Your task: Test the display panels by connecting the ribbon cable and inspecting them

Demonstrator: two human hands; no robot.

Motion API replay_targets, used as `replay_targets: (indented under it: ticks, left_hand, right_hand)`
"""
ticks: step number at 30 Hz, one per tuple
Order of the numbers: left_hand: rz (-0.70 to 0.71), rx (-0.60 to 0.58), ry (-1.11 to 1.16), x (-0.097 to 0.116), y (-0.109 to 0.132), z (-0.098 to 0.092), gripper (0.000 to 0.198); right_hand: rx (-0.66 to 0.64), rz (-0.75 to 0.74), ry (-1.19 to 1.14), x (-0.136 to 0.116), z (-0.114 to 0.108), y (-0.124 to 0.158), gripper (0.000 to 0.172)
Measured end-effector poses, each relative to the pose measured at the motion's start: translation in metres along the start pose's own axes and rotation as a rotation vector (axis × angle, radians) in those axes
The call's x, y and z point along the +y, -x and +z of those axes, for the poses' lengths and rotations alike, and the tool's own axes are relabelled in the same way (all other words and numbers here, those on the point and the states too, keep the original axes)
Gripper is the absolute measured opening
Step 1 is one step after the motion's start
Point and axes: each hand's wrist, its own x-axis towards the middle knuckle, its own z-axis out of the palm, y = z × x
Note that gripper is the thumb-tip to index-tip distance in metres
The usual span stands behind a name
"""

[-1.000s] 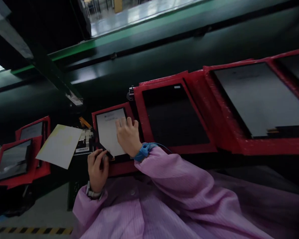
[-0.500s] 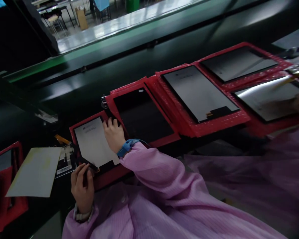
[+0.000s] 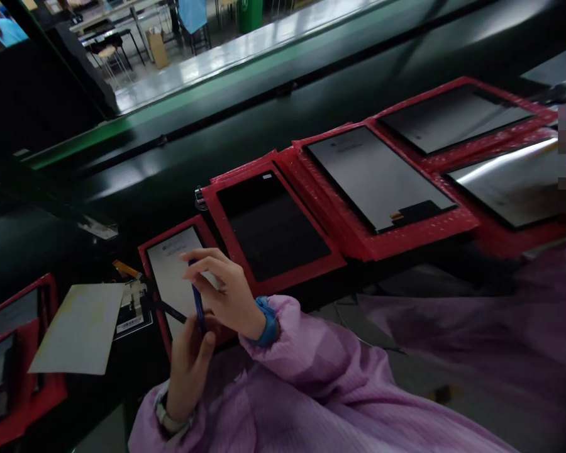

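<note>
Rod (image 3: 198, 303), blue, upper end at right hand (image 3: 226, 292), lower in left hand (image 3: 188, 365)

This looks like an electronics workshop: flat screen panels (image 3: 380, 179) lie on red wrapping sheets (image 3: 419, 234) in a row, and the worker wears a pink smock (image 3: 321, 343) and blue wrist strap (image 3: 266, 321).

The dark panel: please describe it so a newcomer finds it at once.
Along the red sheets, find the one right of the right hand. The dark panel lies on it; unlike the pale panels either side, it is black with a small white label.
</note>
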Motion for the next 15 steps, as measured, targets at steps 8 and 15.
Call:
replay_targets:
  ticks: [8, 15]
  left_hand:
    - [-0.314, -0.045, 0.595, 0.003, 0.003, 0.022, 0.048]
    - [-0.093, 0.064, 0.424, 0.013, -0.004, 0.021, 0.051]
  right_hand:
    - [-0.116, -0.344, 0.637, 0.018, -0.017, 0.039, 0.030]
    - [-0.187, -0.040, 0.185, 0.019, -0.028, 0.040, 0.021]
